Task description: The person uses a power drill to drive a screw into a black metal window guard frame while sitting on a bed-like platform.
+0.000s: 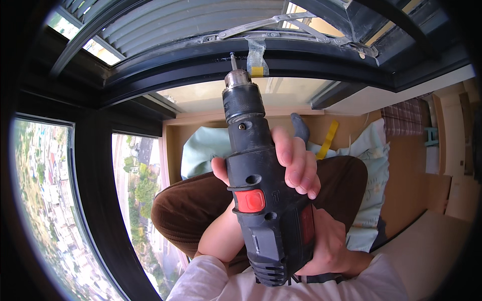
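A black power drill (266, 200) with a red switch points away from me, toward the dark window frame (175, 75). From its metal chuck (236, 78) sticks a thin bit (233, 61), whose tip is at the frame beside some small pale marks. My left hand (296, 163) wraps the drill's front body from beneath, thumb on the left side and fingers on the right. Closed around the rear, my right hand (329, 241) holds the drill's handle, which is mostly hidden under the body. Just right of the bit, a strip of mesh tape (257, 52) with a yellow end hangs over the frame.
A metal window hinge arm (251, 26) spans the opening above the frame. My legs (191, 200) in brown trousers are folded below. A pale green cloth (369, 185) and a yellow strip (329, 140) lie to the right. Tall window panes (47, 190) stand left.
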Motion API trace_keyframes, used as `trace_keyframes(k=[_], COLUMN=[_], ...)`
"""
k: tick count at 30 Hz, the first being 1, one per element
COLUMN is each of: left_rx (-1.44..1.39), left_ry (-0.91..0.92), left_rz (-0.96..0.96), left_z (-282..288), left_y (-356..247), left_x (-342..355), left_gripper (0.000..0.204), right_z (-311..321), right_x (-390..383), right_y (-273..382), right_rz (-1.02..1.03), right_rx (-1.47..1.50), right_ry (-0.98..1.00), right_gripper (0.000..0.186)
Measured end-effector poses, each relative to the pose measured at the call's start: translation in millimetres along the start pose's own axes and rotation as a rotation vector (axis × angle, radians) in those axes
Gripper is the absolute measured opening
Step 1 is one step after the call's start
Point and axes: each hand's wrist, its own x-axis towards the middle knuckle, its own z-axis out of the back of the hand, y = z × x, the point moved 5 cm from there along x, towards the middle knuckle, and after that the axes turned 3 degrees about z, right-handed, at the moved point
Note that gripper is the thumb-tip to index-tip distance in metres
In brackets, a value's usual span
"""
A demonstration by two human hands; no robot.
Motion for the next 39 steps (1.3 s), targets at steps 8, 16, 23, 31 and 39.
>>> trace_keyframes(k=[8, 16, 23, 31, 39], left_rx=[0.853, 1.517, 1.528, 1.599, 1.573], left_ry=[-0.766, -1.071, -0.942, -0.96, -0.948], left_rz=[-0.052, -0.293, -0.282, -0.317, -0.215], left_z=[23, -3, -6, 4, 0], left_y=[-82, -132, -122, -132, -131], left_x=[0, 42, 48, 46, 48], left_gripper=[0.086, 0.057, 0.053, 0.055, 0.057], right_z=[5, 8, 10, 10, 10], right_x=[-7, -4, -4, -3, -6], right_y=[8, 18, 22, 25, 25], right_rz=[0.067, 0.056, 0.0, 0.003, 0.002], right_rx=[-0.208, -0.271, -0.236, -0.253, -0.247], right_ry=[-0.098, -0.094, -0.013, -0.022, -0.021], right_gripper=[0.084, 0.084, 0.08, 0.08, 0.081])
